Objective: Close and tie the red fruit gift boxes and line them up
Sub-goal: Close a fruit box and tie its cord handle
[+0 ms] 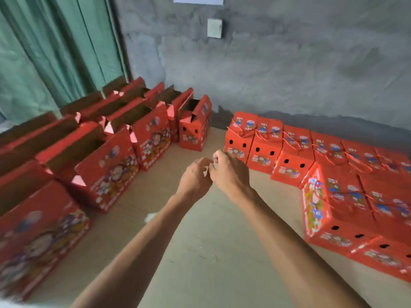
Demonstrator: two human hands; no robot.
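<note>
Head view. Our left hand (195,174) and right hand (229,170) meet in mid-air over the floor (200,252), fingertips curled and almost touching; whether they pinch anything small between them we cannot tell, the frame being blurred. To our left stand the open boxes (106,165), flaps raised and brown interiors exposed, in rows running back to the green curtain (55,52). To our right lie the tied boxes (262,150), lined up along the grey wall (289,74) with red cord across their tops; a second row (347,210) sits nearer us. We judge the printed cardboard stiff but dentable, its load unknown. The best hold is probably on the top flaps and cord, or under the base if heavy.
</note>
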